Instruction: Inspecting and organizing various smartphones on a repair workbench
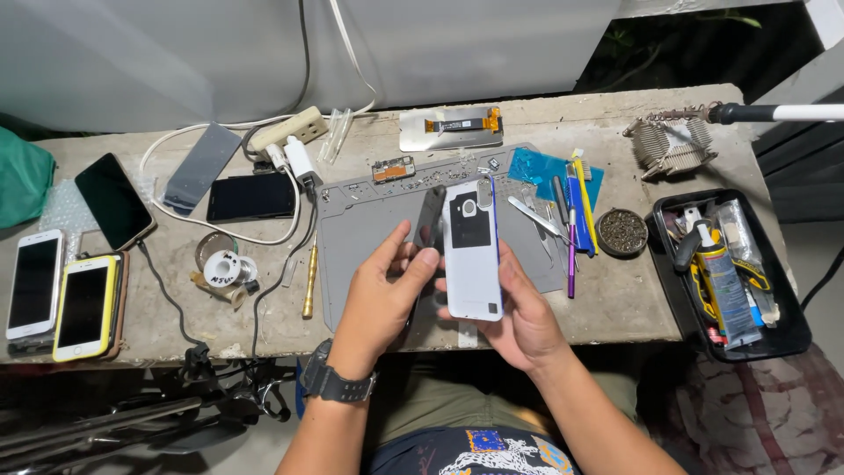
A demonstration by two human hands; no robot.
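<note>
Left hand (382, 295): gripping a dark flat panel (429, 222) by its lower edge, thumb pressed against the white phone; black watch on the wrist
Right hand (519, 312): cupped under the white phone back (472, 251), fingers closed around its right edge
White phone: held upright above the grey work mat (369, 255), dark panel just beside it on the left (contact between the two unclear)
Mat, right edge: tweezers and pens (570, 220) lying on it
Bench, left: four phones, yellow-cased one (85, 306) nearest
Bench, right: black tray (774, 339) of tools
</note>
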